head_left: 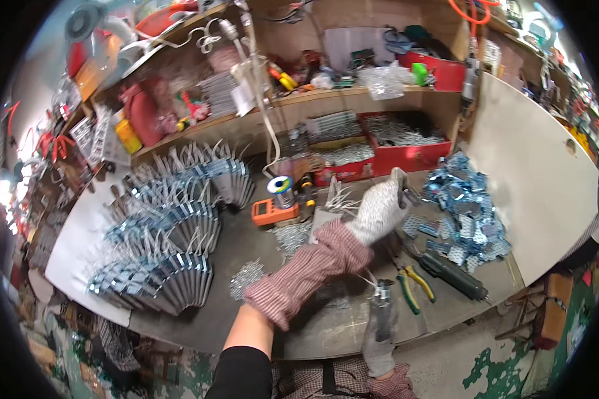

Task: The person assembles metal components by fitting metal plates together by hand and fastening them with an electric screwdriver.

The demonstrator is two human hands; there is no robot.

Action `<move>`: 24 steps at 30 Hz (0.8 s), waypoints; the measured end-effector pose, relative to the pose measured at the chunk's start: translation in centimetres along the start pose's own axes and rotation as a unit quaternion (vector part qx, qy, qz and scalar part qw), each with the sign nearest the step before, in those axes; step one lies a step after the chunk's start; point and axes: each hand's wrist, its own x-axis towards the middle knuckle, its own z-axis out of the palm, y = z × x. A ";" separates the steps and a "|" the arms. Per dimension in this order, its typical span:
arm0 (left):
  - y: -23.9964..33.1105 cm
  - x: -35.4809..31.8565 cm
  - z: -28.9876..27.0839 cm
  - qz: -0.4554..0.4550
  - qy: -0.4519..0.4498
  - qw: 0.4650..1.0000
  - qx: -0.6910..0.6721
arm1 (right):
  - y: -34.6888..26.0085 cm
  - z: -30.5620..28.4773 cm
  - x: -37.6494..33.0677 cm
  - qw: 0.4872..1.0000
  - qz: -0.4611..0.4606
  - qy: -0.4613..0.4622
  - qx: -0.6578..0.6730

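My left hand, in a pale knit glove and checked sleeve cover, reaches across the bench toward a pile of blue-filmed perforated metal brackets. Its fingers look parted and somewhat blurred, with nothing plainly held. Low and close to the bench's front edge, my grey-gloved right hand is closed on a small shiny metal piece with white wires; the glove hides most of that piece. Green-and-yellow-handled pliers lie just right of this hand. Beyond the pliers rests a dark green power screwdriver.
Rows of grey strips with blue-filmed brackets and white wires fan out at left. An orange device and solder spool stand mid-bench, near small metal parts. Red boxes sit behind; a pale panel borders the right.
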 end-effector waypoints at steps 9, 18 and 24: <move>-1.7 -26.0 -10.9 -0.298 -0.154 0.908 -0.250 | -2.7 -2.4 0.8 0.950 0.143 -0.148 0.236; 2.7 -26.1 -17.0 -0.157 -0.072 0.982 -0.072 | -9.4 2.5 1.5 0.798 0.261 -0.397 0.371; 1.1 -28.1 -17.7 -0.256 -0.093 0.943 -0.191 | -8.5 1.9 0.7 0.791 0.263 -0.433 0.343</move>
